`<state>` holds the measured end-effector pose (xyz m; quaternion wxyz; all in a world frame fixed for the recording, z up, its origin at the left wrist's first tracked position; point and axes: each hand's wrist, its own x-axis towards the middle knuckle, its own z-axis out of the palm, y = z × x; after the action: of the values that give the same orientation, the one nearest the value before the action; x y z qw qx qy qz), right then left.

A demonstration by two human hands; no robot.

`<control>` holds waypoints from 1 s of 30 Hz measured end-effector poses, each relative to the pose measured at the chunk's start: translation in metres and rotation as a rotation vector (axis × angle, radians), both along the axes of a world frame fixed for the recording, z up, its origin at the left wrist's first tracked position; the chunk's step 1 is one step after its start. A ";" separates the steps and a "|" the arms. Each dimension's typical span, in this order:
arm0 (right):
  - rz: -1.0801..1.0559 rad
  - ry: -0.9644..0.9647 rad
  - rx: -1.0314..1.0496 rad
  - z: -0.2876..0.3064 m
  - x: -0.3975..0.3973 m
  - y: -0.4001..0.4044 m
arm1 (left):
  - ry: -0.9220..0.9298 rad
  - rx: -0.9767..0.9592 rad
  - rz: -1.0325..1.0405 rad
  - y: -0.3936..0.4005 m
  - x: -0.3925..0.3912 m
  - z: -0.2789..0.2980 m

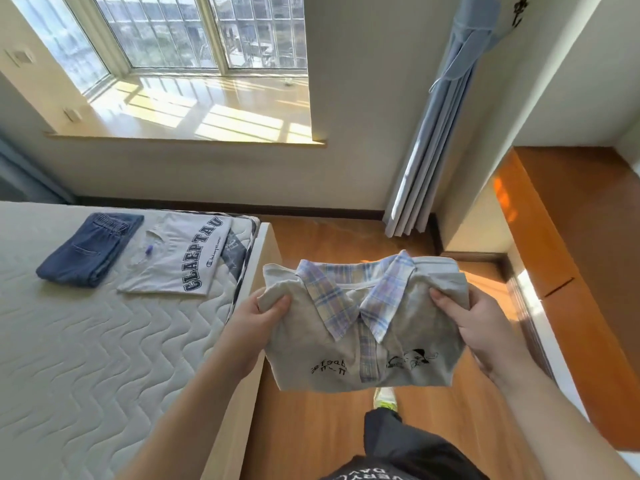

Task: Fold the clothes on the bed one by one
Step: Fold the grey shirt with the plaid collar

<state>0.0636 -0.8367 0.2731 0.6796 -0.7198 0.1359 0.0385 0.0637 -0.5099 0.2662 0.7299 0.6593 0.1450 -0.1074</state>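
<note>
A folded grey shirt with a plaid collar [360,327] hangs in the air over the wooden floor, just right of the bed. My left hand [258,318] grips its left edge, thumb on top. My right hand [474,317] grips its right edge the same way. On the quilted mattress [86,341] lie folded blue jeans [91,254] and, beside them, a folded white T-shirt with dark lettering [183,261], both near the bed's far right corner.
The bed frame's pale side board [242,393] runs along my left. A wooden floor [329,427] lies below, with my leg and shoe [384,400] on it. A curtain [433,150] hangs ahead on the right; an orange cabinet [571,254] stands at the right.
</note>
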 end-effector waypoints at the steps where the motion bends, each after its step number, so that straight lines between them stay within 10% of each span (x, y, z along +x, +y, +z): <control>1: 0.014 0.004 0.006 -0.003 0.018 -0.004 | 0.014 -0.006 0.019 -0.004 0.013 -0.002; 13: 0.340 0.154 0.027 0.000 0.224 -0.017 | 0.088 -0.082 0.323 -0.028 0.122 -0.011; 30: 0.675 0.231 0.028 -0.030 0.408 0.194 | 0.131 -0.177 0.702 0.124 0.212 -0.054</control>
<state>0.4719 -0.6424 0.2433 0.6186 -0.7058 -0.0342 0.3437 0.2757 -0.3861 0.2126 0.7656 0.4956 0.3988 0.0956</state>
